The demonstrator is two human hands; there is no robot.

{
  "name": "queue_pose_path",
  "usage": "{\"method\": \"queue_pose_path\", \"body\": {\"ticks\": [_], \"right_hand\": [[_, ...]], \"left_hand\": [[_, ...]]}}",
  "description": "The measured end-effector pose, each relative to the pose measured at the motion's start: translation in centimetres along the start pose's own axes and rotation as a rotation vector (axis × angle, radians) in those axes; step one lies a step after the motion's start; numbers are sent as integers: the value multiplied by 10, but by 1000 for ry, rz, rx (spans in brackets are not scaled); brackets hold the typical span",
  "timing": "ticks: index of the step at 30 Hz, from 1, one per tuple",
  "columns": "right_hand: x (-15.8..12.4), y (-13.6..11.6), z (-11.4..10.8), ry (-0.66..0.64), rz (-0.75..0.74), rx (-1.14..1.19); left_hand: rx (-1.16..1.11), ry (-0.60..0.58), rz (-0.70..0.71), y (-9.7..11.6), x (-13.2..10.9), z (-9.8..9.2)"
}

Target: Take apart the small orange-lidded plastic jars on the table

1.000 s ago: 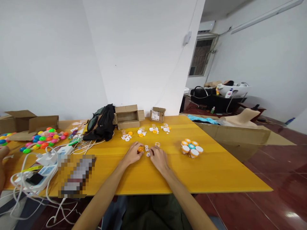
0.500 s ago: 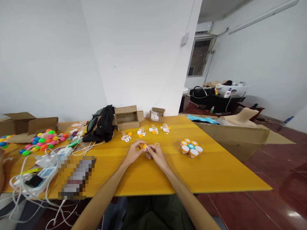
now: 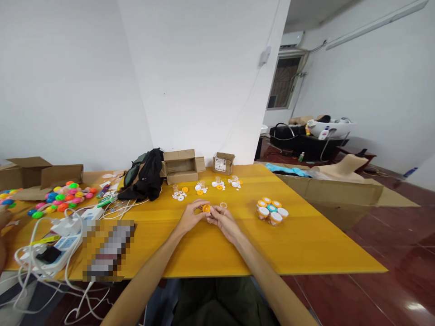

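Observation:
My left hand [image 3: 190,216] pinches a round orange lid [image 3: 206,208], its hollow side facing up toward me. Against the lid's right edge, my right hand [image 3: 224,221] has its fingers closed; whatever small thing they hold is mostly hidden. A clear ring [image 3: 223,205] lies on the table just beyond my right fingers. Farther back are small groups of clear cups, orange and white lids and little white pieces, such as the left group [image 3: 179,194] and the right group [image 3: 234,182]. On the right stands a cluster of lidded clear jars [image 3: 276,217] around a teal-topped one [image 3: 272,208].
An open cardboard box [image 3: 180,167], a smaller carton [image 3: 223,164] and a black bag [image 3: 146,179] line the wall. At left are colourful balls [image 3: 63,199], a power strip [image 3: 68,242] with cables and a blurred phone-like item [image 3: 110,249]. Another person's arm shows at far left.
The orange lid has turned so its hollow inside shows more. My right hand has rolled, and the clear item with dark spots beneath its fingers is no longer visible.

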State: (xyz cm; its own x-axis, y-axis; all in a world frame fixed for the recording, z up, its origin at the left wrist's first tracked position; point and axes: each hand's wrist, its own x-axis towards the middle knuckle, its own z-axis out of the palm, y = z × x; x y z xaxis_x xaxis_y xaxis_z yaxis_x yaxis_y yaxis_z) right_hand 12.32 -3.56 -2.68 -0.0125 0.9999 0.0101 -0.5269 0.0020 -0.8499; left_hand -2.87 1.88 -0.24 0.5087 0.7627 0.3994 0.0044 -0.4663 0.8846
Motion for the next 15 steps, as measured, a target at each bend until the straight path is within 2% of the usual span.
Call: {"method": "queue_pose_path", "body": {"ticks": [15], "right_hand": [[2, 5, -2, 17, 32, 71]], "left_hand": [[-63, 5, -70, 0, -1, 0]]}}
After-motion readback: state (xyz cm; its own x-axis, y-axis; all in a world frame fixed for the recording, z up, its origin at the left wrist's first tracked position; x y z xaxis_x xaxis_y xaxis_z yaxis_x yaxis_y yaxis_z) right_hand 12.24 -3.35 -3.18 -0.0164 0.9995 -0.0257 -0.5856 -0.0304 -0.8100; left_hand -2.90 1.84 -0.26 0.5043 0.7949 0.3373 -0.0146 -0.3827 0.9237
